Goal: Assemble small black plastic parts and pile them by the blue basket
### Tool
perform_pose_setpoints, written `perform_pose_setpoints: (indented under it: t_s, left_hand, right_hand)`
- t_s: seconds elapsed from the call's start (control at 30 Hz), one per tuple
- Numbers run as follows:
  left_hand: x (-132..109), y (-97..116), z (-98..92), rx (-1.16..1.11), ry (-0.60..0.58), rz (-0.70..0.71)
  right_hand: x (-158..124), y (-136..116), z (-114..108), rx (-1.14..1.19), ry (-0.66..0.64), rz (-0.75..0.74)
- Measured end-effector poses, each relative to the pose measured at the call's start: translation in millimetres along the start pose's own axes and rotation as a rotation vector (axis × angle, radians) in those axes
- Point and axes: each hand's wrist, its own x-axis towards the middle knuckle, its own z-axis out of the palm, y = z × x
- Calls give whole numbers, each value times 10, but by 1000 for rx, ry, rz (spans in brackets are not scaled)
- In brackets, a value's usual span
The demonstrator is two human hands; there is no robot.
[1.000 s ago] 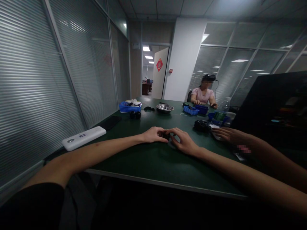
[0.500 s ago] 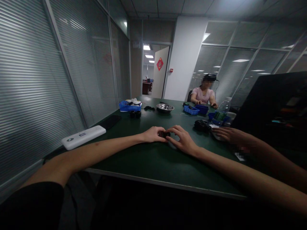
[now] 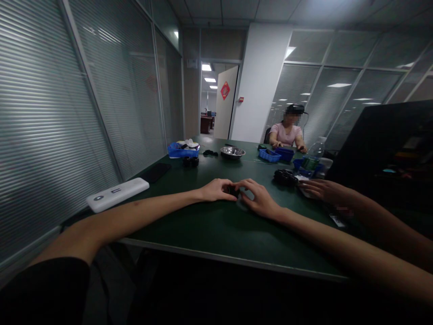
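Over the middle of the green table [image 3: 216,230], my left hand [image 3: 216,189] is closed around a small dark object [image 3: 232,191], thumb on the near side and fingers on the far side. It looks black and rounded; its kind is too hidden to tell. From the right, my right hand [image 3: 259,201] meets the same object with curved fingers, the index fingertip at its top edge and the thumb close to its right side. A gap shows between that thumb and index finger. Fingers cover much of the object.
A white power-bank-like box [image 3: 118,194] lies left, beside a black flat pad [image 3: 155,172]. Farther back are a blue basket [image 3: 184,151], black round parts [image 3: 191,161], a metal bowl [image 3: 232,153] and a bottle [image 3: 313,158]. Another person's hand [image 3: 324,192] rests at right, near black parts [image 3: 286,177].
My right thumb and fingers have shifted slightly at the small dark object, the thumb a little to the right. The object appears slightly turned. My left hand has barely moved.
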Motion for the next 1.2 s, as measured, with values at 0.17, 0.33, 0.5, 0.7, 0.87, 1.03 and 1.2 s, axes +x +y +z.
perform_pose_setpoints:
  t_s: [0.17,0.33,0.5,0.7,0.87,1.03,1.2]
  left_hand:
    - [7,-17,6,-14,-3,-1]
    - [-1,9,1,-5,-1,-15]
    - [-5,21,-5,14,-2,-36]
    - [-3,17,1,-8,-2,-42]
    - [-5,26,1,-7,-10,-36]
    - [-8,28,-3,20,-13,-25]
    - [-1,-5,-6,42,-7,-11]
  right_hand:
    - [-7,57,36,15,19,15]
    - [3,-23,17,55,14,-42]
    - [14,-58,24,-55,50,-19]
    - [12,-32,46,-75,10,2]
    - [24,-75,4,-38,8,-46]
    - [33,-63,-26,-37,0,-44]
    - [28,11,6,11,9,-58]
